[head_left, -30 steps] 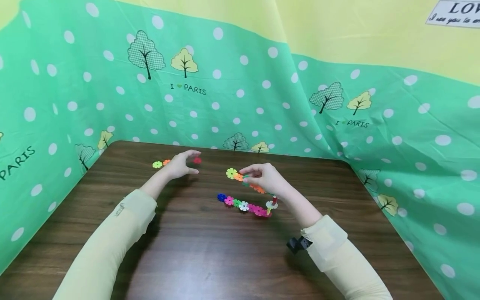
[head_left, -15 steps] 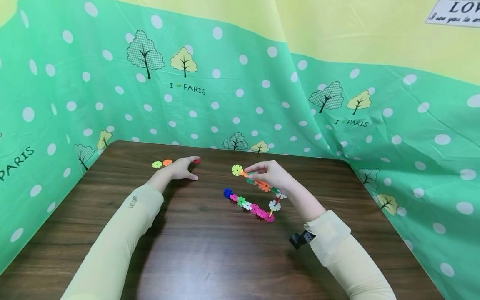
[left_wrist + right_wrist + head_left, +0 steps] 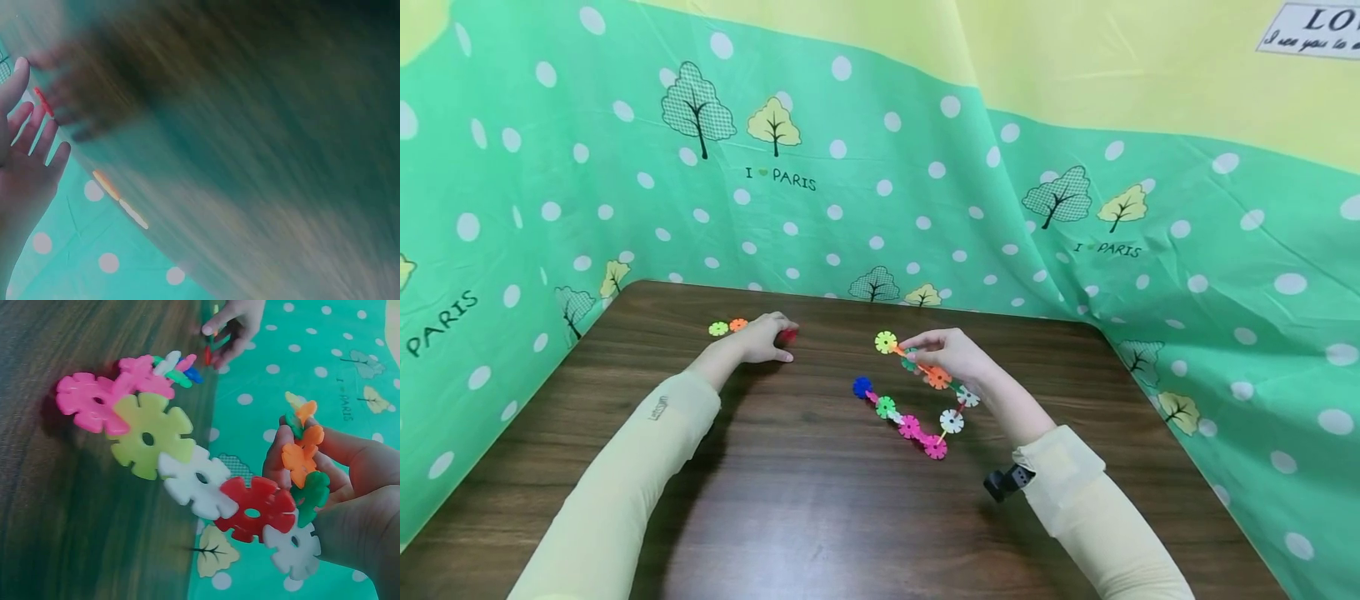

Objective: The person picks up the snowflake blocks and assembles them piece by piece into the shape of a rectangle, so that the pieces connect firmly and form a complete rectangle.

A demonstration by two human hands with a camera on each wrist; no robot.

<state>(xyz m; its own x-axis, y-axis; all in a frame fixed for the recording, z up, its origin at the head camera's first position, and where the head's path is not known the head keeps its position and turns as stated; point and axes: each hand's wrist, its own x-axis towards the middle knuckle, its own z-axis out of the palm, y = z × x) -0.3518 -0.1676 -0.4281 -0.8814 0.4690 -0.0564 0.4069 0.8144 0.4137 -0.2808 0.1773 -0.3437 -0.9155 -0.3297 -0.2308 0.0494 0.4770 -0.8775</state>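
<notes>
My right hand (image 3: 955, 354) pinches a chain of interlocking plastic snowflake discs (image 3: 937, 377) near its yellow end, holding it off the table. Pink, yellow, white, red, green and orange discs (image 3: 252, 509) show large in the right wrist view, and a blue disc (image 3: 862, 387) ends the loose side. At the far left part of the table, my left hand (image 3: 762, 337) reaches over a single red disc (image 3: 787, 336). Its fingertips lie at or close to that disc, with the thumb held apart; the left wrist view shows the fingers (image 3: 45, 137) spread loosely beside the red disc (image 3: 44, 102).
A yellow-green disc (image 3: 718, 328) and an orange disc (image 3: 739, 324) lie on the wooden table (image 3: 790, 500) left of my left hand, near the back edge. A patterned green curtain (image 3: 865, 208) hangs close behind the table.
The red disc has slid slightly nearer along with my left fingers. My right hand has shifted a little to the right, raising the chain, whose loose end now hangs lower at the pink discs.
</notes>
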